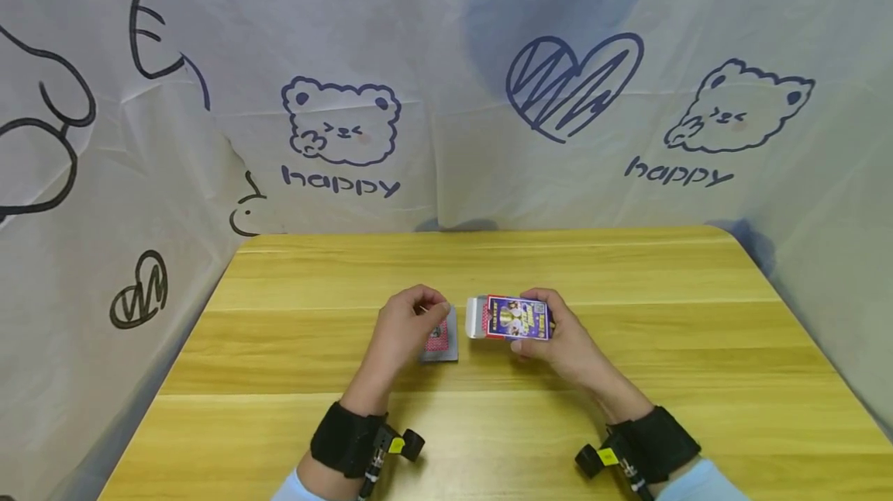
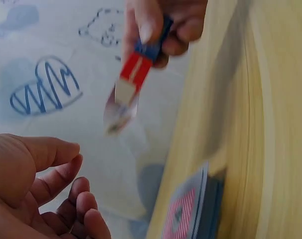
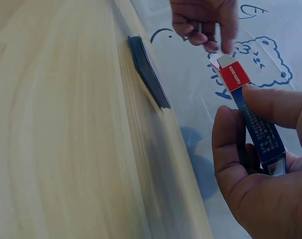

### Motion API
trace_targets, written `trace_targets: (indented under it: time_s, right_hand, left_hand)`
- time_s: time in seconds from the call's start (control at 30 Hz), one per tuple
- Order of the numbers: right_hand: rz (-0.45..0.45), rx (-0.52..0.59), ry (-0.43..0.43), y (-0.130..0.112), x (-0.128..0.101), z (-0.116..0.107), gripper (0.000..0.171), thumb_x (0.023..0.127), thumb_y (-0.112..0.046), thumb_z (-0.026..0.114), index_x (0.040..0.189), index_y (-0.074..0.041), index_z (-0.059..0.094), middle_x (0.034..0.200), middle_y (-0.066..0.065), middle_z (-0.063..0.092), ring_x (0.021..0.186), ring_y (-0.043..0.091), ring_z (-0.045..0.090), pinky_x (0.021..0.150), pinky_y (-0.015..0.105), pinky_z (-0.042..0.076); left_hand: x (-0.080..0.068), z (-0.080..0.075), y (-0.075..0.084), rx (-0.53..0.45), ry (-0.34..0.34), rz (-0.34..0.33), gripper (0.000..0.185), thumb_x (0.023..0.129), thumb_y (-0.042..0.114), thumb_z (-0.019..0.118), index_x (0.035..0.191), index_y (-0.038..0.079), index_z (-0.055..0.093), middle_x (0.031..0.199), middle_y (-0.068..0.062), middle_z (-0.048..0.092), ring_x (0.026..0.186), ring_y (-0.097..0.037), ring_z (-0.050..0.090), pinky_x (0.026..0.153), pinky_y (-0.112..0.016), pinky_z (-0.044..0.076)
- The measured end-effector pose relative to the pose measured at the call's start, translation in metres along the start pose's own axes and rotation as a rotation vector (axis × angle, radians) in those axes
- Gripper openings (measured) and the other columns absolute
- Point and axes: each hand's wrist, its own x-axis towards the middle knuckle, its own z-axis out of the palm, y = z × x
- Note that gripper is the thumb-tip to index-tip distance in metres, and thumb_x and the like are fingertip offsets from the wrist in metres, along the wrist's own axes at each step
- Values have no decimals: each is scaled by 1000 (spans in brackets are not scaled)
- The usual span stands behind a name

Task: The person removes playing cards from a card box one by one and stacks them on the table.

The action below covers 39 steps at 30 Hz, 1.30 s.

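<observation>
A card box (image 1: 512,318) is held just above the wooden table (image 1: 628,377) by the right hand (image 1: 561,342) — pinched between the thumb on its near edge and the fingers (image 3: 230,149) curled round its far edge, printed face up. Its open flap end is turned to the left, toward the left hand (image 1: 405,330). A deck of cards (image 1: 439,344) lies flat on the table to the left of the box, its red back showing. The left hand hovers over the deck's left part with loosely curled fingers (image 2: 66,186); in the left wrist view nothing is gripped, and the deck is seen below and apart from them. Part of the deck is hidden under that hand in the head view. The box is blurred in the left wrist view — its print cannot be read.
</observation>
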Motion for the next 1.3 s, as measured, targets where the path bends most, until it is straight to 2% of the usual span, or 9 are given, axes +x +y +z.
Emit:
trace_targets:
  time_s: [0.17,0.33,0.43,0.63,0.83,1.0,1.1,1.3]
  right_hand:
    - [19,0,-1,1,-1,3,80,91,7,76,156,-10,33,147,26,41,111,31,63,86,39,63]
    - [23,13,-12,2,-1,5,81,90,7,76,156,-11,33,146,26,42,111,30,64,86,38,63]
    - [13,15,-24,3,-2,6,81,90,7,76,156,-10,32,145,26,43,109,28,64,86,37,63]
    - [-7,17,-50,2,-3,9,81,90,8,76,156,-8,32,142,26,45,107,25,65,85,36,63]
    - [-14,29,-64,1,-4,11,78,91,7,76,155,-10,33,142,27,45,106,26,65,84,37,63]
    - [-19,19,-75,0,-4,11,78,91,7,76,155,-8,33,141,28,45,107,27,64,84,38,63]
    - [-7,9,-71,0,-3,11,78,91,8,76,155,-8,33,141,26,46,107,26,64,84,37,63]
    - [-8,5,-68,1,-3,11,79,90,7,76,155,-8,34,140,26,47,106,25,64,83,36,63]
  left_hand:
    - [-8,10,9,51,-29,46,12,101,23,71,100,12,77,96,-7,62,80,-20,54,65,-33,47]
    - [-10,18,7,127,-25,87,18,100,27,72,103,12,82,101,-6,64,87,-20,52,70,-34,44]
    - [-10,20,5,156,-21,86,19,99,28,73,101,12,83,101,-6,65,88,-19,52,72,-34,42]
    - [-10,22,3,196,-32,67,20,97,31,76,90,13,78,99,-9,64,83,-20,51,66,-33,41]
    - [-10,23,2,163,-62,35,25,95,35,78,87,13,72,99,-9,61,76,-19,52,61,-31,41]
    - [-8,24,1,116,-107,19,28,96,35,78,82,12,69,74,-1,58,56,-13,47,50,-27,36]
    - [-7,24,-1,96,-133,5,27,97,34,76,81,13,69,66,3,55,54,-12,45,49,-27,35]
    - [-8,22,-3,56,-161,-22,21,100,27,71,87,10,69,83,-3,60,66,-16,50,57,-30,40]
